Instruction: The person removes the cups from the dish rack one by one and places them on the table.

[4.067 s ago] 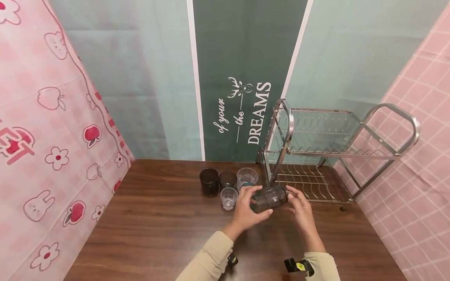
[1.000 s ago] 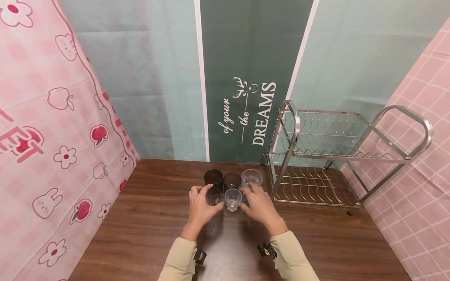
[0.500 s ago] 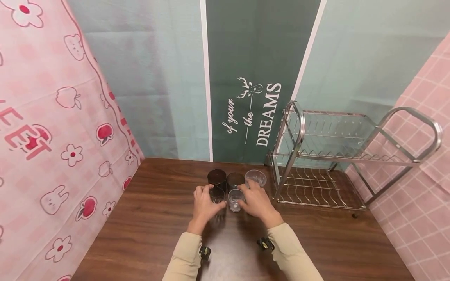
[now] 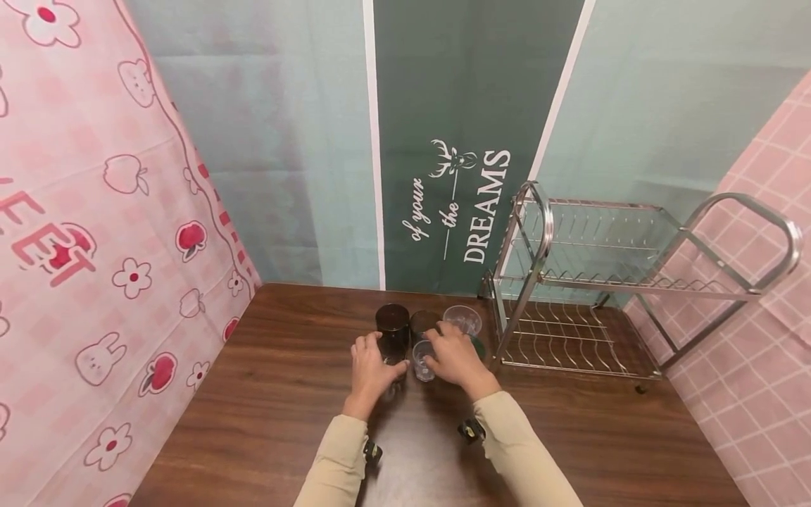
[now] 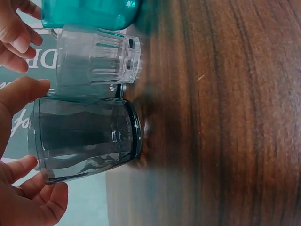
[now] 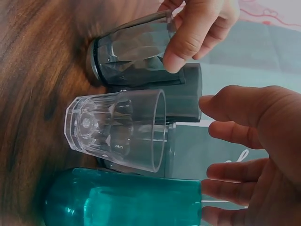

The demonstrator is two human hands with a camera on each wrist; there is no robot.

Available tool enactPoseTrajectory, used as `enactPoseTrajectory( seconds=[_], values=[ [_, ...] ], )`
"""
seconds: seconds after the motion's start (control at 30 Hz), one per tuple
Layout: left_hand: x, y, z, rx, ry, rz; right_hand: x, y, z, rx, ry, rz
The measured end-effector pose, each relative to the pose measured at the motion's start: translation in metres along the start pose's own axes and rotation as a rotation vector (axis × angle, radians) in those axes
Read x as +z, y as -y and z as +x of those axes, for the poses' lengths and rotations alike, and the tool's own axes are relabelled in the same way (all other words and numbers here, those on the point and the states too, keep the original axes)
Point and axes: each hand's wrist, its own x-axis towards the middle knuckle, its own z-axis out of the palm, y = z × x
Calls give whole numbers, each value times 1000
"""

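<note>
My left hand [image 4: 372,366] grips a grey see-through glass [image 5: 84,136] near its rim, thumb on one side and fingers on the other. The glass is upright on the wooden table, at the front left of a cluster. Just beside it stands a small clear faceted glass [image 6: 117,129]. My right hand [image 4: 457,355] hovers over the cluster's right side with fingers spread, holding nothing. In the right wrist view a teal glass [image 6: 127,200] stands close to those fingertips; the head view shows only a sliver of it. Whether the fingertips touch it, I cannot tell.
Behind these stand a dark glass [image 4: 393,320], another grey glass [image 4: 423,324] and a wide clear cup [image 4: 462,319]. A two-tier metal dish rack [image 4: 583,285] stands right of the cluster. Curtains enclose the wooden table [image 4: 266,394] at the back and both sides.
Both hands held the grey glass in the air near the rack; now it stands front left in my left hand. My right hand let go and has shifted slightly over the clear glass.
</note>
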Motion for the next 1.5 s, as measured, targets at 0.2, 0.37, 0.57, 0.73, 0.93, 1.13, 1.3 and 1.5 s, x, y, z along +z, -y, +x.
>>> enactPoseTrajectory(
  seconds=[0.2,0.37,0.57,0.73,0.93,1.13,1.3,1.5],
  values=[
    [3,-1,-1,-7,-1,-14,4,-2,2,9,26,-3],
    [4,-3,-1,-17,27,-17,6,-3,1,28,42,10],
    [7,-4,-3,-17,56,-11,8,-5,0,40,48,13],
    [9,-2,-4,-20,62,-22,9,-6,-2,40,44,12],
    [10,-1,-3,-16,68,-32,8,-5,-2,44,45,5],
    [1,-3,-12,-3,52,-17,6,-6,-17,37,-53,58],
    [-15,-6,-21,41,-3,12,11,-9,-42,17,-263,129],
    [-30,-1,-22,183,-77,31,5,-23,-64,-20,-475,123]
  ],
)
